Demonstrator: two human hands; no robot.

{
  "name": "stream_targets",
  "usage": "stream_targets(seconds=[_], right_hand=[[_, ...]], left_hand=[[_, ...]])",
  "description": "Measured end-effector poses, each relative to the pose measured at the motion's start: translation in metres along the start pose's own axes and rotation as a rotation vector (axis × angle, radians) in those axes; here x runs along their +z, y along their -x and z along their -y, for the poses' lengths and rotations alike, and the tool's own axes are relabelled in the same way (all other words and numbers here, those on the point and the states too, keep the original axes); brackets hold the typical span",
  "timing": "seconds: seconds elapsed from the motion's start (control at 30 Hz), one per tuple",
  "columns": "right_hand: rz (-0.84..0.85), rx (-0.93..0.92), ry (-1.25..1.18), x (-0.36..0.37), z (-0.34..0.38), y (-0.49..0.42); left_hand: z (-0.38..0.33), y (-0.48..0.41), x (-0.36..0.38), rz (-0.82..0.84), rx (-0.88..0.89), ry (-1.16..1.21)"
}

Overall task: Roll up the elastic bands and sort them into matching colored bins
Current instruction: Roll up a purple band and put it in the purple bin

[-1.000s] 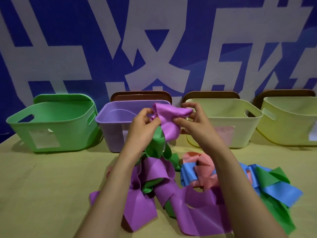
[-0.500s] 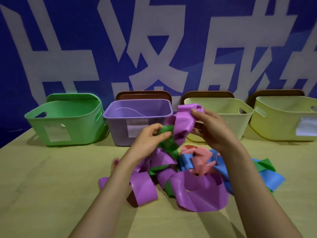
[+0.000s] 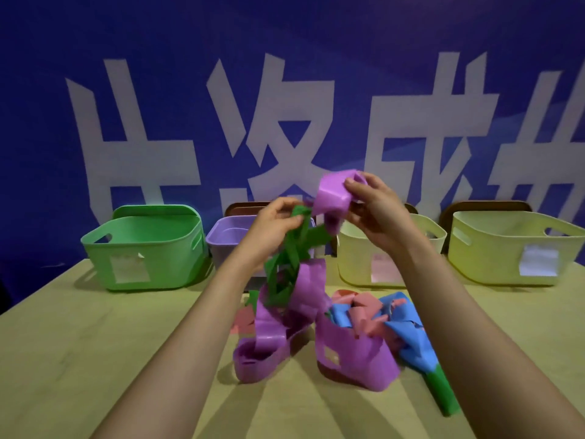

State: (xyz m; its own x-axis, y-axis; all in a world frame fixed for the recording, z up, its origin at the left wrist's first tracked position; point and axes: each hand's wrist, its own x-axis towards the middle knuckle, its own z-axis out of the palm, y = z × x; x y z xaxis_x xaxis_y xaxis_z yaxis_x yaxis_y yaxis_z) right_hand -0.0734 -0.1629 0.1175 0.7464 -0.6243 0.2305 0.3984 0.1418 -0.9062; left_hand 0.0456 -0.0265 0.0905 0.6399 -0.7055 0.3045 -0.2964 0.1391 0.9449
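My right hand [image 3: 375,213] grips the bunched end of a purple elastic band [image 3: 332,194], raised above the bins. The purple band hangs down in loops to the table [image 3: 79,359]. My left hand [image 3: 273,226] pinches a green band [image 3: 289,261] that is tangled with the purple one and dangles with it. Behind the hands stand a green bin [image 3: 142,248] and a purple bin [image 3: 228,239], the purple one partly hidden by my left hand.
A heap of pink bands [image 3: 364,315] and blue bands [image 3: 408,331] lies on the table at right, with a green strip [image 3: 441,394] sticking out toward me. Two pale yellow bins [image 3: 389,261] [image 3: 506,248] stand at back right. A blue wall with white characters rises behind.
Both hands have risen, lifting the purple and green bands higher off the table. My left hand has shifted from the purple band to the green one. The view has tilted upward.
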Motion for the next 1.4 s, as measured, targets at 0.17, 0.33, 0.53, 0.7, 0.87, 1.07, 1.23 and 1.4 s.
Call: stream_targets(seconds=[0.17,0.33,0.53,0.7,0.87,1.07,1.23,1.4], right_hand=[[0.101,0.196,0.405,-0.011,-0.044,0.002],[0.142,0.241,0.455,-0.022,-0.087,0.020],[0.088,0.043,0.339,-0.020,-0.078,0.026],[-0.038,0.093,0.237,-0.015,-0.073,0.025],[0.013,0.086,0.595,-0.015,-0.078,0.031],[0.151,0.104,0.402,-0.015,-0.076,0.034],[-0.048,0.056,0.101,-0.008,-0.070,0.030],[-0.114,0.304,-0.407,-0.009,-0.062,0.026]], left_hand=[[0.047,0.005,-0.004,-0.129,-0.149,-0.334],[0.074,0.025,0.011,0.106,-0.277,-0.526],[0.066,0.035,0.020,-0.009,-0.273,0.202],[0.062,0.040,0.020,0.148,-0.197,-0.007],[0.056,0.040,0.012,0.001,0.046,-0.177],[0.041,0.047,0.020,0.195,0.107,-0.214],[0.047,0.043,0.017,-0.037,0.076,-0.027],[0.051,0.039,0.016,-0.206,0.026,0.000]])
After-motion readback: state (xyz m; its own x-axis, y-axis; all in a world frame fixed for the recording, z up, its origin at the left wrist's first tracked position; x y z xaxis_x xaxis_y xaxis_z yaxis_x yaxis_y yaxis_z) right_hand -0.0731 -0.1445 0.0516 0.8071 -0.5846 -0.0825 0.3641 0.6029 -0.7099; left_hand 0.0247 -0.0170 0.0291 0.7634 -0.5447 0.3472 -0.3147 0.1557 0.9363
